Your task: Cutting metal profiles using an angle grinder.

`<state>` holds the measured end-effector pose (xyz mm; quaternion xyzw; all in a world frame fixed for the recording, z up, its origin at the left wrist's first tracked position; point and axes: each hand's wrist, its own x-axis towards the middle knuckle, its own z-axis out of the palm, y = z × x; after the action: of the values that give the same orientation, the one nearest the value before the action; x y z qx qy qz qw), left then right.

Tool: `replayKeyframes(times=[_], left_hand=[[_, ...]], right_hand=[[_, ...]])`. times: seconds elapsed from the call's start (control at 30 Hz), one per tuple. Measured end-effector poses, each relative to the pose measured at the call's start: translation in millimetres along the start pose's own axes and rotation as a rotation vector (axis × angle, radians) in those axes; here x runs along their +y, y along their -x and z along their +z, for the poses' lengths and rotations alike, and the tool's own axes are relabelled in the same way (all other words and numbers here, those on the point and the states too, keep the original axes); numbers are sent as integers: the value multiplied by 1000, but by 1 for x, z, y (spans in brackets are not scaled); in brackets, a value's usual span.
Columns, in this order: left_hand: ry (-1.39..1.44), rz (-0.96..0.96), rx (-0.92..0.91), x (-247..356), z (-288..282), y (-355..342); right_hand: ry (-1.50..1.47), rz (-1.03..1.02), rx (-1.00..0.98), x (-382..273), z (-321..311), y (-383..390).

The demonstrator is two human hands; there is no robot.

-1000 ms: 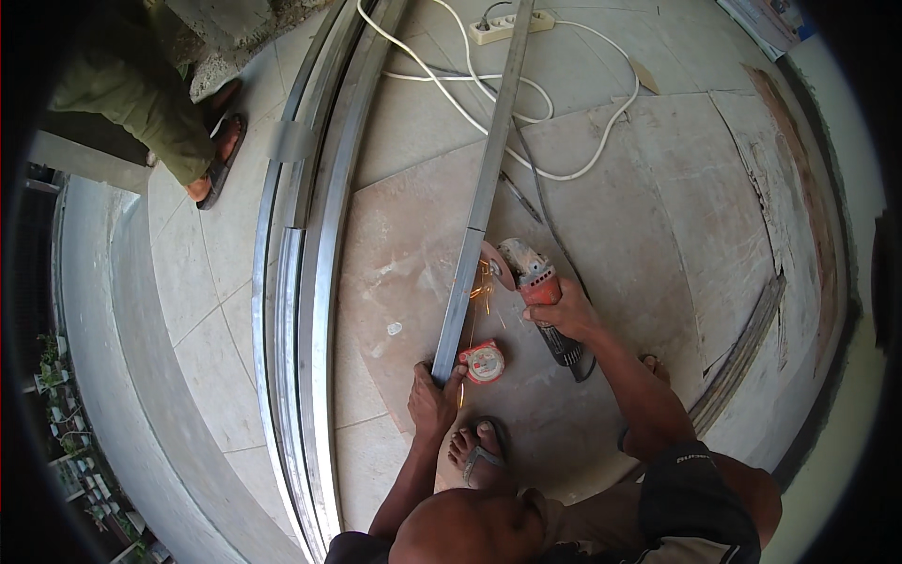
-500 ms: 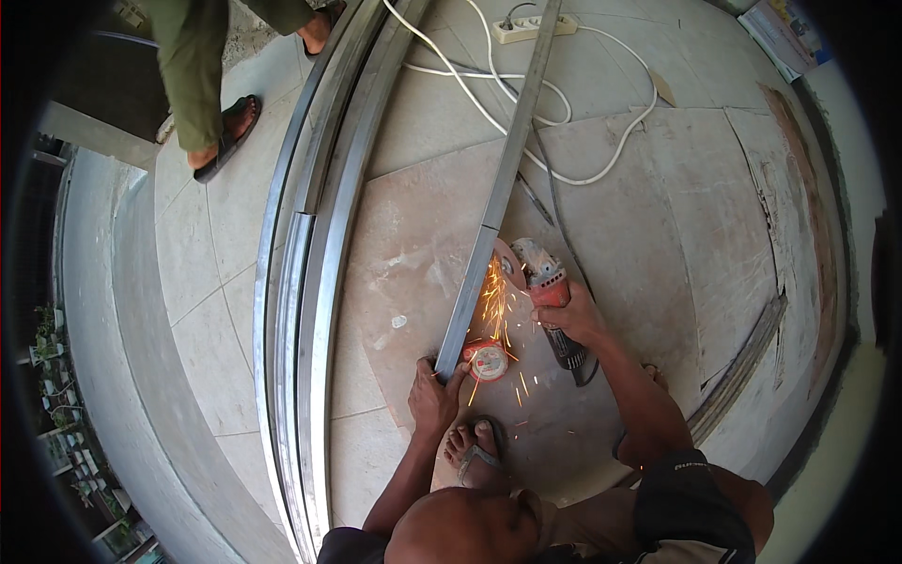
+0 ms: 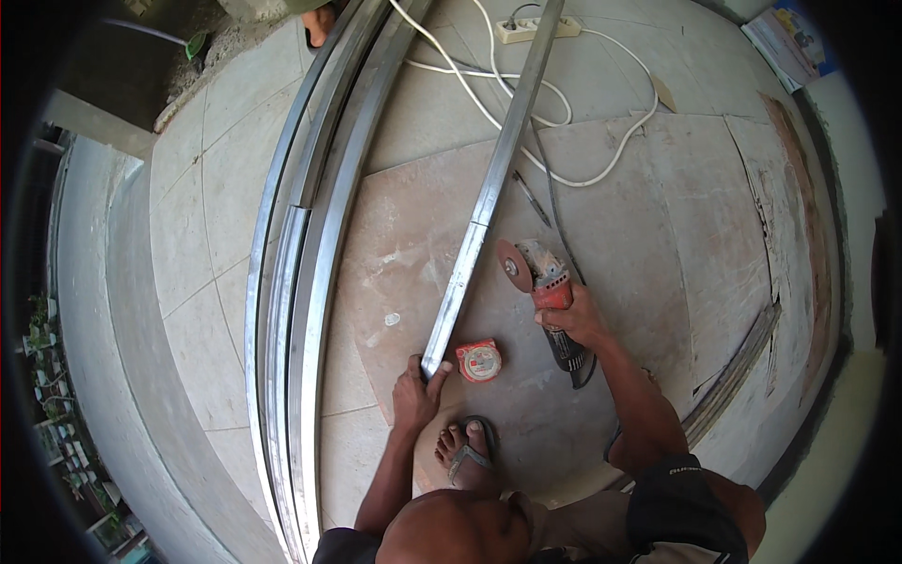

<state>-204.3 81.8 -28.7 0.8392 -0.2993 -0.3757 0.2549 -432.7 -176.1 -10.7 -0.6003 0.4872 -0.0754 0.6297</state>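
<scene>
Metal tube (image 3: 492,188) slants near-left to far-right, its near end gripped by the left hand (image 3: 415,397); rightward, the right hand (image 3: 579,318) wraps the angle grinder (image 3: 552,295), cutting disc (image 3: 508,259) apart.

Profiles (image 3: 331,254): laid left of single bar (image 3: 491,193).
Tape measure (image 3: 480,360): placed on floor sheet (image 3: 611,235), right of bar.
Grinder (image 3: 554,295): held farther right.
Power strip (image 3: 515,34): set beyond sheet.

Left hand (image 3: 414,397) on metal tube (image 3: 491,190), right hand (image 3: 581,318) gripping grinder (image 3: 552,293), perhaps a pen (image 3: 534,201) beyond
</scene>
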Motion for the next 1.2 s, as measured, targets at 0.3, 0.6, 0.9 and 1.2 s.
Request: replayKeyframes(times=[0.3, 0.6, 0.9, 1.2], left_hand=[[77, 74, -81, -8, -8, -2], [35, 61, -89, -5, -13, -4], [610, -69, -461, -16, -51, -22], [808, -135, -461, -23, -45, -20]], right_hand=[[157, -54, -140, -21, -25, -20], [316, -89, -252, -37, -48, -51], [365, -4, -397, -86, -61, -55], [665, 218, -484, -165, -59, -42]])
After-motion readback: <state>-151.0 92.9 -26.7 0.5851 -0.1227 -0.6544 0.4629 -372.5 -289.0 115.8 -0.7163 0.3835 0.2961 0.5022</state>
